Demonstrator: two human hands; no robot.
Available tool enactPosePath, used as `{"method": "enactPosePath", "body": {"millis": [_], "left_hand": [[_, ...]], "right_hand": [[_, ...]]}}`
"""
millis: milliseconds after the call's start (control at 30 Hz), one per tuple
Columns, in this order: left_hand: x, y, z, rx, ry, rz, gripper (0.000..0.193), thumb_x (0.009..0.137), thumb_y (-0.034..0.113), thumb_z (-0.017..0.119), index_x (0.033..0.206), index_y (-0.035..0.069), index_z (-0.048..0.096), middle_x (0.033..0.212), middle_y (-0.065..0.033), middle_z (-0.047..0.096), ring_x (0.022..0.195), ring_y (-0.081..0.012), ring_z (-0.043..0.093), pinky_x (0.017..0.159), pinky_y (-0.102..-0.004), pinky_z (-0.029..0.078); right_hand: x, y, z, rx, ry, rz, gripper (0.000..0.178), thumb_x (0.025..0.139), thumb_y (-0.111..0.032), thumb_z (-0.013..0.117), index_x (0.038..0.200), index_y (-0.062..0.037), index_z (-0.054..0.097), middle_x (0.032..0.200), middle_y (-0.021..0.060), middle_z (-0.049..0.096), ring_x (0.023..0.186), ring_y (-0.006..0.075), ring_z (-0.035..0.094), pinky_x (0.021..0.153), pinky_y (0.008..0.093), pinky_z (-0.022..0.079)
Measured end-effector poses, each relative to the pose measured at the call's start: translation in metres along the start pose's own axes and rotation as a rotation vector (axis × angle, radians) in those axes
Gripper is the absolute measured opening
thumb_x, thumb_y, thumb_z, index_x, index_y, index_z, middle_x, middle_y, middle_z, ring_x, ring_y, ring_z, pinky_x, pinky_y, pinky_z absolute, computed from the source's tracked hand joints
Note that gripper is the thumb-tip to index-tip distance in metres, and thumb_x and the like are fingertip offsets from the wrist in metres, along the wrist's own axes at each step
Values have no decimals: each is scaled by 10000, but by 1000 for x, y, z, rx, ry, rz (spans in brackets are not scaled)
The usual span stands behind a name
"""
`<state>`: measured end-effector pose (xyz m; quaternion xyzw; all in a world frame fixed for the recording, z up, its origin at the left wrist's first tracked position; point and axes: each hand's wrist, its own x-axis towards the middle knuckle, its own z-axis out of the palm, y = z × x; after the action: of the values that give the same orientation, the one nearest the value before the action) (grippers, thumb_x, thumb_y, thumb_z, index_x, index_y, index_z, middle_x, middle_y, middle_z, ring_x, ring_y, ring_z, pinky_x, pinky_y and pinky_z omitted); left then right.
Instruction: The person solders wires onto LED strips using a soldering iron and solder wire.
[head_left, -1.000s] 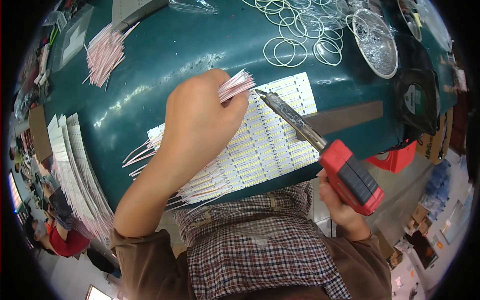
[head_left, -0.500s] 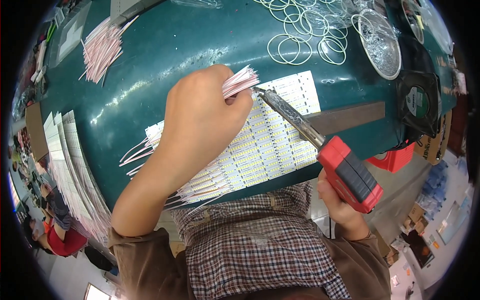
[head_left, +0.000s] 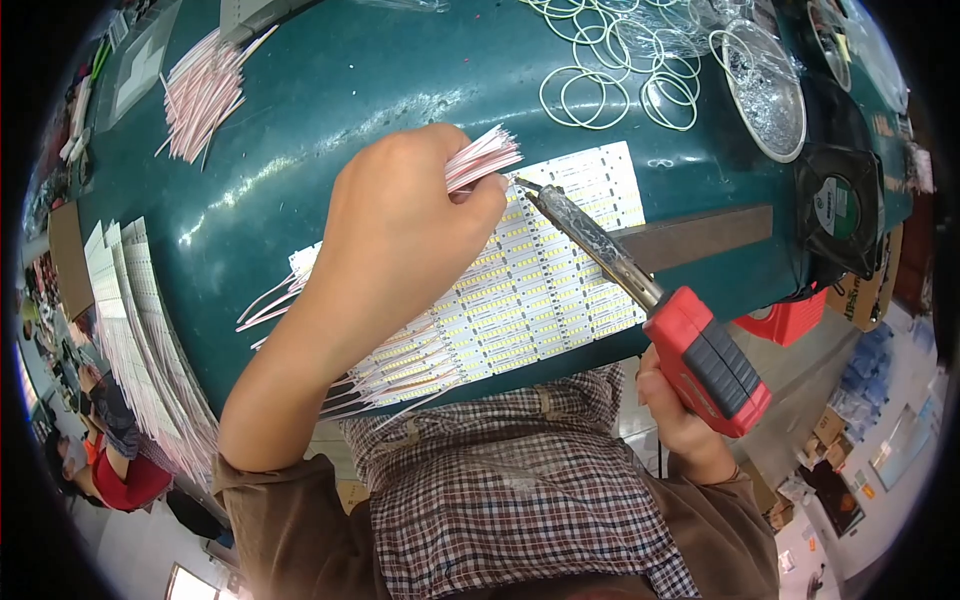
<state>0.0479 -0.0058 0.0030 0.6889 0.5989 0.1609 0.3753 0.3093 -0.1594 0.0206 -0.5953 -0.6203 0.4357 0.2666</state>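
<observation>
My left hand (head_left: 415, 205) is closed round a bundle of short pink and white wires (head_left: 484, 158), over the upper part of a white LED circuit board panel (head_left: 540, 270). In my right hand (head_left: 675, 410) is a red and black soldering gun (head_left: 705, 360), gripped by its handle. Its dark tip points up and left, close to the left thumb and the panel's upper edge; whether it touches the board I cannot tell. Several wires (head_left: 400, 372) trail from the panel's left side, partly hidden under my left forearm.
A dark metal bar (head_left: 700, 238) lies across the panel's right side. Beyond it stand a small black fan (head_left: 838, 208) and an oval metal dish (head_left: 765, 95). Pale rings of wire (head_left: 590, 95) lie at the back. Loose wires (head_left: 203, 95) and stacked wired boards (head_left: 150, 320) sit left.
The soldering gun and my right hand have shifted slightly right and down, its tip drawing a little away from the left thumb. My left hand keeps its hold on the wires, nearly still.
</observation>
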Motion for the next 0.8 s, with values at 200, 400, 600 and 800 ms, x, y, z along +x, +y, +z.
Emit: {"method": "enactPosePath", "body": {"millis": [200, 400, 600, 800], "left_hand": [[2, -1, -1, 19, -16, 1, 227, 858, 170, 705, 833, -50, 654, 637, -82, 577, 573, -125, 501, 549, -329, 427], [3, -1, -1, 43, -15, 1, 232, 852, 173, 702, 829, -53, 654, 632, -86, 575, 570, -126, 505, 548, -326, 428], [1, -4, -4, 40, -16, -16, 235, 855, 178, 694, 830, -52, 653, 647, -84, 588, 583, -126, 518, 558, -324, 432], [2, -3, -11, -230, -160, -96, 247, 972, 194, 590, 909, -33, 664, 725, -32, 637, 650, -86, 557, 602, -253, 449]], "right_hand": [[0, -1, 4, 24, 21, 79, 261, 782, -42, 766, 1027, 10, 695, 917, 143, 703, 771, 297, 712, 663, 356, 563], [0, 4, 5, -44, 13, -43, 255, 781, -34, 761, 1023, 8, 694, 917, 146, 701, 768, 302, 710, 658, 358, 563], [-4, 1, 3, -8, 21, 27, 245, 777, -24, 760, 1012, 2, 698, 884, 125, 708, 743, 273, 711, 659, 337, 564], [-7, -3, 6, 97, 110, 107, 234, 790, -21, 759, 1019, -6, 709, 863, 106, 712, 738, 246, 710, 661, 325, 563]]}}
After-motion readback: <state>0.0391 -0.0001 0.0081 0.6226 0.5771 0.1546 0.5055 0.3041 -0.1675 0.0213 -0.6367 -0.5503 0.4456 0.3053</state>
